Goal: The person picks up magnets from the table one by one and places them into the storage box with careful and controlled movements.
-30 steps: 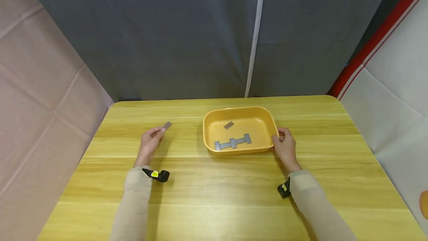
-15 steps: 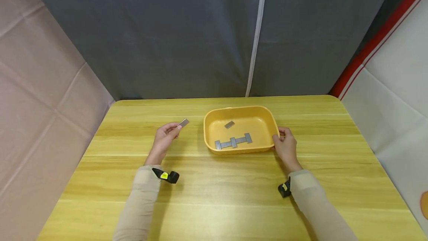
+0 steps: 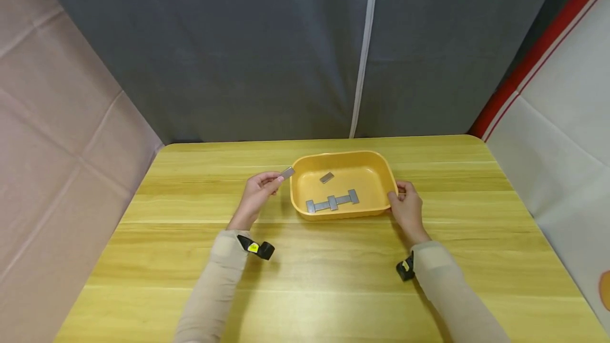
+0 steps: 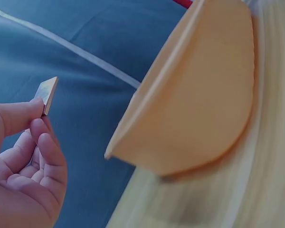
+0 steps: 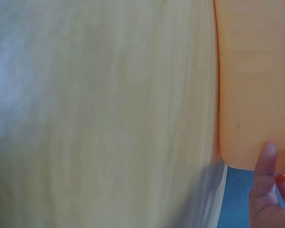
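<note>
In the head view my left hand [image 3: 254, 197] pinches a small flat rectangular metal piece [image 3: 287, 172] between thumb and fingers, at the left rim of a yellow plastic tray [image 3: 343, 217]. The left wrist view shows that metal piece [image 4: 48, 92] held up by the fingertips, apart from the tray wall [image 4: 194, 99]. My right hand [image 3: 407, 210] grips the tray's right side at the rim. In the tray lie one loose metal piece [image 3: 326, 178] and a row of several joined or touching flat pieces [image 3: 332, 203].
The tray stands on a wood-grain table [image 3: 324, 274] towards its far edge. Behind the table hangs a dark grey cloth [image 3: 238, 57]. A pale cloth wall [image 3: 71, 136] rises on the left, and a white one with a red border [image 3: 562, 105] on the right.
My left hand has moved right with the metal piece, from over the table to the tray's left rim. My right hand and the tray have stayed in place.
</note>
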`<action>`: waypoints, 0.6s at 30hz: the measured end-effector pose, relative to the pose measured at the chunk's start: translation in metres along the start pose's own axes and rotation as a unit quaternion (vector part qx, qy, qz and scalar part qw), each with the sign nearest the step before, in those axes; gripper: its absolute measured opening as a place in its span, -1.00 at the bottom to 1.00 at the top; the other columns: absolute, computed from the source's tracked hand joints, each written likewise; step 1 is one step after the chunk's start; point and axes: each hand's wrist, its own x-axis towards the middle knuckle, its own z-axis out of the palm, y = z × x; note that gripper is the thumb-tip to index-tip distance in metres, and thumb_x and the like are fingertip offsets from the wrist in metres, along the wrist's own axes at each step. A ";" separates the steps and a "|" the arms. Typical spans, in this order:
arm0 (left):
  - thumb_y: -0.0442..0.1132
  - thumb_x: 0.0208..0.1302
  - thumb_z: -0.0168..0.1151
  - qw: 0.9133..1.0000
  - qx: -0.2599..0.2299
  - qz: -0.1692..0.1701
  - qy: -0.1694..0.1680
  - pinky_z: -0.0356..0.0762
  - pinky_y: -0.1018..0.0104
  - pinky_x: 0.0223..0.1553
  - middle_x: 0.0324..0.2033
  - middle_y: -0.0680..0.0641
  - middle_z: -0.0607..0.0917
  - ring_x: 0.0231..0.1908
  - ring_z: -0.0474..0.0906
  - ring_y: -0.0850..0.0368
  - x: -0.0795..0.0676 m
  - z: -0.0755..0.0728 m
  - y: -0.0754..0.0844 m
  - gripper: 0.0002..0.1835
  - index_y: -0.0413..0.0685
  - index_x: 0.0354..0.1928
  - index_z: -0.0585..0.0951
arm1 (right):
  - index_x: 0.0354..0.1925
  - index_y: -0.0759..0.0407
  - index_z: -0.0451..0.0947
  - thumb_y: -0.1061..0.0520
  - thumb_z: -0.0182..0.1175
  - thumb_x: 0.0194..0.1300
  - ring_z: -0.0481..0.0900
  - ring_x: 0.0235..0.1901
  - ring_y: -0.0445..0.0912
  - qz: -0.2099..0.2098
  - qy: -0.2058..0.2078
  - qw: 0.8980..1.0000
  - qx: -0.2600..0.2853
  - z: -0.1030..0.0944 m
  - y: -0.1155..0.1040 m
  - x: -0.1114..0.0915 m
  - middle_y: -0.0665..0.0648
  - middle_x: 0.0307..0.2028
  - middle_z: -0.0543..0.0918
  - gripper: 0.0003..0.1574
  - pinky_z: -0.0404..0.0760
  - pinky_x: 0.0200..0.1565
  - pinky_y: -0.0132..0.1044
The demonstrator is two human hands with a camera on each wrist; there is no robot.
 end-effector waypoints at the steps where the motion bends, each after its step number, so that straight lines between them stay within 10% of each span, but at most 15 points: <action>1: -0.26 0.17 0.16 1.000 -0.002 0.001 0.000 0.42 0.42 -0.39 -0.36 -0.11 0.56 -0.45 0.40 0.19 0.000 0.002 0.001 -0.70 -0.36 -0.13 0.52 | 0.04 0.41 0.28 0.30 -0.06 0.19 0.52 -0.31 0.12 -0.002 0.000 1.000 -0.001 0.000 0.000 0.000 0.32 -0.16 0.45 -0.58 0.57 -0.54 -0.28; 18: -0.28 0.20 0.13 0.996 0.019 0.037 -0.084 0.47 0.29 -0.36 -0.30 -0.10 0.53 -0.41 0.47 0.10 0.005 0.064 0.029 -0.75 -0.31 -0.14 0.54 | 0.04 0.40 0.28 0.28 -0.06 0.21 0.51 -0.32 0.09 -0.003 -0.002 1.000 0.000 -0.001 0.002 0.001 0.30 -0.16 0.44 -0.59 0.58 -0.51 -0.25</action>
